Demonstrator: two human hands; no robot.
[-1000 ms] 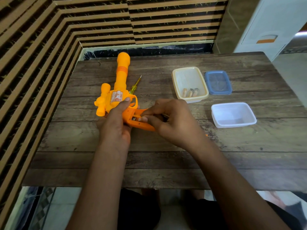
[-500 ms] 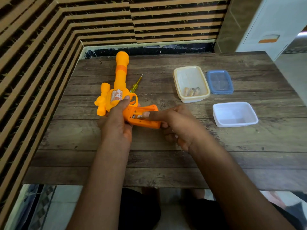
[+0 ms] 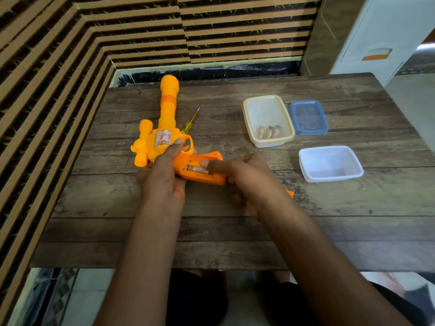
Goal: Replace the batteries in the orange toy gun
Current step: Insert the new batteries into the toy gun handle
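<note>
The orange toy gun (image 3: 168, 114) lies on the wooden table (image 3: 353, 231), barrel pointing away from me. My left hand (image 3: 162, 182) grips its body by the trigger guard, thumb on the sticker side. The darker orange handle (image 3: 200, 178) points right with its battery compartment uncovered, and a battery (image 3: 196, 169) sits inside. My right hand (image 3: 247, 177) presses its straight index finger on that battery while the other fingers curl underneath. A small orange piece (image 3: 290, 192), perhaps the cover, peeks out behind my right wrist.
A yellow-handled screwdriver (image 3: 189, 122) lies just right of the barrel. A cream container (image 3: 247, 118) at the back right holds several batteries (image 3: 268, 132). A blue lid (image 3: 308, 117) lies beside it. A white container (image 3: 329, 177) stands nearer, to the right.
My right hand has drawn back from over the handle, uncovering the compartment. Only its index finger now stays on the battery. My left hand keeps its grip.
</note>
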